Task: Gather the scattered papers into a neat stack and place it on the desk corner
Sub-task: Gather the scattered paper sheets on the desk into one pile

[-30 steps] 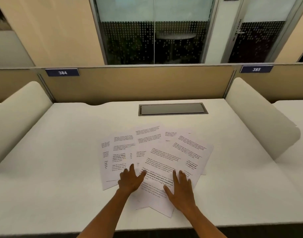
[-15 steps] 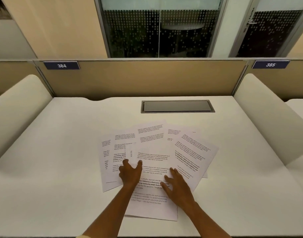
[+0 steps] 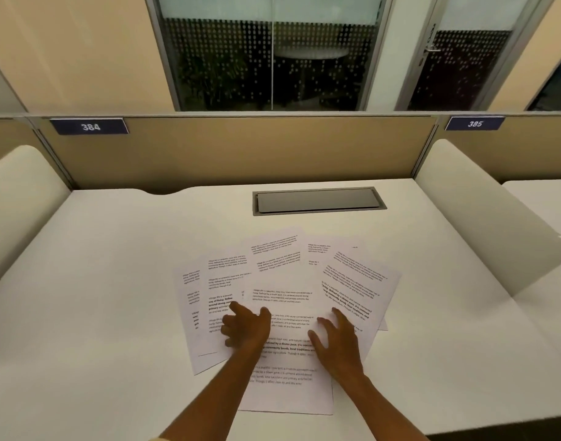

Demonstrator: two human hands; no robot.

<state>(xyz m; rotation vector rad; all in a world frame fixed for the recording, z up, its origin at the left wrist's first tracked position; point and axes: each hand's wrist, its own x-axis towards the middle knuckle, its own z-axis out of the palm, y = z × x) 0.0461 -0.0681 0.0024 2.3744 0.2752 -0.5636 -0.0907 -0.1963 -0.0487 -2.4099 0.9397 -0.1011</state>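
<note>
Several printed white papers (image 3: 282, 278) lie fanned out and overlapping in the middle of the white desk (image 3: 97, 297). The top sheet (image 3: 288, 386) lies nearly straight, with its lower edge close to the desk's front. My left hand (image 3: 245, 326) rests flat, fingers spread, on the left part of the fan. My right hand (image 3: 338, 340) presses with spread fingers on the top sheet, beside the rightmost tilted sheet (image 3: 358, 281). Neither hand grips a sheet.
A grey cable hatch (image 3: 317, 201) is set into the desk behind the papers. Curved white side dividers stand at the left (image 3: 15, 198) and right (image 3: 482, 211). A tan back panel (image 3: 241, 151) with a 384 label closes the far edge.
The top sheet has turned from tilted to nearly straight under my hands. My right hand has shifted a little to the right; the left stays on the left sheets.
</note>
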